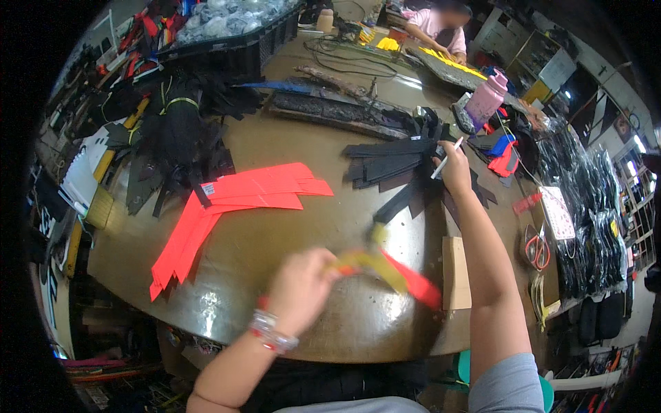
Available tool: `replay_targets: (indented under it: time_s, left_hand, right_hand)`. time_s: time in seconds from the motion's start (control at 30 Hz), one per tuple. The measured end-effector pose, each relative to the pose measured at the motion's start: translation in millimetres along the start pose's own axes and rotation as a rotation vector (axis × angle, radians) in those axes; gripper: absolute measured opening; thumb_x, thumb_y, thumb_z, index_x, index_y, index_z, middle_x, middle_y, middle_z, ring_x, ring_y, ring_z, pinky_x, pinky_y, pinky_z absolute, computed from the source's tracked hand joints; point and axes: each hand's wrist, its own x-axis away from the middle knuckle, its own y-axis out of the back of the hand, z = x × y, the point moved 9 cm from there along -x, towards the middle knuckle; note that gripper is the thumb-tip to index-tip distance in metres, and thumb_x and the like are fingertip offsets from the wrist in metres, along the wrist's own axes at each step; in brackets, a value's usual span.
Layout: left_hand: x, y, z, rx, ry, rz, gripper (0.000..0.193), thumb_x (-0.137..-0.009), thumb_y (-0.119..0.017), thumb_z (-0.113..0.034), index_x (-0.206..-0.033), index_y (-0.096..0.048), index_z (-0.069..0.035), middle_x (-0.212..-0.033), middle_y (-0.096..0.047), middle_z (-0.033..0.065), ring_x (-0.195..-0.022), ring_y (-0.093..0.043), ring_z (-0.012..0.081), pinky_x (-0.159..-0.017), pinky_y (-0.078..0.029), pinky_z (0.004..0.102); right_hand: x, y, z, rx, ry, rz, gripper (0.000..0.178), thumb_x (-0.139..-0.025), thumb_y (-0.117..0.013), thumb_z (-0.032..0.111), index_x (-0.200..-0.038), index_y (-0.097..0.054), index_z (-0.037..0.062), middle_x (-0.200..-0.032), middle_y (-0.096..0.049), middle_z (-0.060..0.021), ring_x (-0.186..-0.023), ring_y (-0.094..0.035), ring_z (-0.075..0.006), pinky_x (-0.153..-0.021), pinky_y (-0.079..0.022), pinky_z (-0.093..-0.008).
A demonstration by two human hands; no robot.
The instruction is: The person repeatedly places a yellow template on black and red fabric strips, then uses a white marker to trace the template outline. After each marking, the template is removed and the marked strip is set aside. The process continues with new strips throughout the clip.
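Strips [385, 270], red-yellow (count unclear), pinched by the left hand [303, 288], and one white pen [438, 170] by the right hand [455, 167].

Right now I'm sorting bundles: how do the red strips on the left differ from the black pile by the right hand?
The red strips are bright, the black pile dark. The red strips form one bent bunch; the black pile spreads several ways. The red strips lie apart from the hands; the right hand is at the black pile. Both lie on the table.
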Motion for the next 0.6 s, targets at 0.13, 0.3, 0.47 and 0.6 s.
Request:
replay_targets:
  time_s: [0.13, 0.3, 0.47, 0.6]
  left_hand:
    - [-8.4, 147.4, 89.4, -0.028, 0.1, -0.466, 0.017, -0.088, -0.065, -0.013, -0.099, -0.06, -0.003, -0.089, -0.065, 0.0118, -0.09, -0.064, 0.0275, -0.08, -0.049, 0.0365]
    - [22.7, 194.9, 176.4, -0.566, 0.085, -0.704, 0.014, -0.091, -0.061, -0.006, -0.101, -0.052, -0.001, -0.118, -0.06, 0.0152, -0.096, -0.064, 0.028, -0.088, -0.049, 0.0377]
    - [39.4, 154.4, 177.5, 0.582, 0.066, -0.586, 0.013, -0.098, -0.053, -0.008, -0.093, -0.042, -0.008, -0.1, -0.057, 0.005, -0.077, -0.058, 0.0109, -0.066, -0.05, 0.0243]
    - [43.6, 122.0, 104.1, 0.824, 0.026, -0.433, 0.008, -0.098, -0.054, -0.012, -0.095, -0.047, -0.011, -0.078, -0.045, -0.0046, -0.058, -0.039, 0.0006, -0.048, -0.032, 0.016]
  right_hand:
    - [-13.8, -3.4, 13.7, 0.154, 0.082, 0.058, 0.035, -0.077, -0.072, 0.005, -0.11, -0.06, 0.0037, -0.1, -0.064, -0.0226, -0.096, -0.063, -0.0394, -0.081, -0.052, -0.0457]
    - [-37.7, 75.1, 84.5, 0.067, 0.139, 0.052, 0.022, -0.076, -0.071, 0.007, -0.097, -0.065, 0.0004, -0.094, -0.066, -0.025, -0.092, -0.064, -0.0404, -0.079, -0.051, -0.0472]
    - [51.5, 179.3, 189.9, -0.051, 0.275, 0.04, 0.022, -0.076, -0.071, 0.007, -0.095, -0.065, -0.0009, -0.093, -0.066, -0.0212, -0.089, -0.063, -0.041, -0.082, -0.05, -0.0448]
    - [169.4, 143.1, 231.0, -0.108, 0.085, 0.309, 0.025, -0.077, -0.071, 0.008, -0.099, -0.063, 0.0007, -0.103, -0.064, -0.0213, -0.096, -0.062, -0.0411, -0.086, -0.051, -0.0452]
